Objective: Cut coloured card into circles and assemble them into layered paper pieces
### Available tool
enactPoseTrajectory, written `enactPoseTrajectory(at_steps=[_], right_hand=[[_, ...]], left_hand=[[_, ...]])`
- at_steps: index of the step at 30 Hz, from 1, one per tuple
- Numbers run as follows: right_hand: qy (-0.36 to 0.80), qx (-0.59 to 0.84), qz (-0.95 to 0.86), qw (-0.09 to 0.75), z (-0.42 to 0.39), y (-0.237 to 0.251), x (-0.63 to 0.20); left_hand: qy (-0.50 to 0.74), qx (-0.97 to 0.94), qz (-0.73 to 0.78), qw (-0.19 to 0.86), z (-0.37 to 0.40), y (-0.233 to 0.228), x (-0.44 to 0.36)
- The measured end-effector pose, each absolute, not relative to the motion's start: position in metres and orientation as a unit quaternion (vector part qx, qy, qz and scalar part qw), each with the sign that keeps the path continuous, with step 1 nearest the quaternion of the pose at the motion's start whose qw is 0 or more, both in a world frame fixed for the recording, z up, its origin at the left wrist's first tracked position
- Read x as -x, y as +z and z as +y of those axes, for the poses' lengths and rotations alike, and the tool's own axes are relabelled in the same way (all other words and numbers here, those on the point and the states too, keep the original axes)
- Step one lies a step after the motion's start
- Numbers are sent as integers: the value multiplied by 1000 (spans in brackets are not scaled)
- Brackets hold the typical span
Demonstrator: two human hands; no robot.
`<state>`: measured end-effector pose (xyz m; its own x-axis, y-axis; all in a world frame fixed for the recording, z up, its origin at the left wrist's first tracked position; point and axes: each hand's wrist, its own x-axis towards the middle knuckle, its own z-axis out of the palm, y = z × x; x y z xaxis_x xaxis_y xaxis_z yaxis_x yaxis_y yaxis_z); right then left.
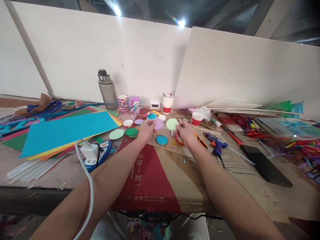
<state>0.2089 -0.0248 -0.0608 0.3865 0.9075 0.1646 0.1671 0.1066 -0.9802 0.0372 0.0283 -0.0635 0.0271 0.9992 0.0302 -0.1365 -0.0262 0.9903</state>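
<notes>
My left hand pinches a purple paper disc by its left edge, held over the cardboard. In my right hand is a pale green paper disc, gripped at its right side. The two discs are close together, facing me. Below and between them a blue disc lies on the cardboard. Left of my left hand lie a dark green disc and a light green disc. Behind the purple disc is a round piece with a blue top.
A glue gun, a black phone and a red paper cup are at the right. At the left are coloured sheets, a power strip with a white cable, and a bottle. Stacked cups stand behind.
</notes>
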Motion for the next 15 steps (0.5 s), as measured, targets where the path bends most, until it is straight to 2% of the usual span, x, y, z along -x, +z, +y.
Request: enactPoseTrajectory(at_steps=[8, 13, 15], right_hand=[[401, 587, -455, 536, -31, -55, -201], [385, 587, -466, 539, -30, -57, -202], [363, 585, -475, 548, -29, -57, -203]], left_hand=[[456, -561, 502, 474, 39, -74, -31], [515, -625, 505, 298, 33, -63, -31], [539, -629, 481, 287, 28, -57, -33]])
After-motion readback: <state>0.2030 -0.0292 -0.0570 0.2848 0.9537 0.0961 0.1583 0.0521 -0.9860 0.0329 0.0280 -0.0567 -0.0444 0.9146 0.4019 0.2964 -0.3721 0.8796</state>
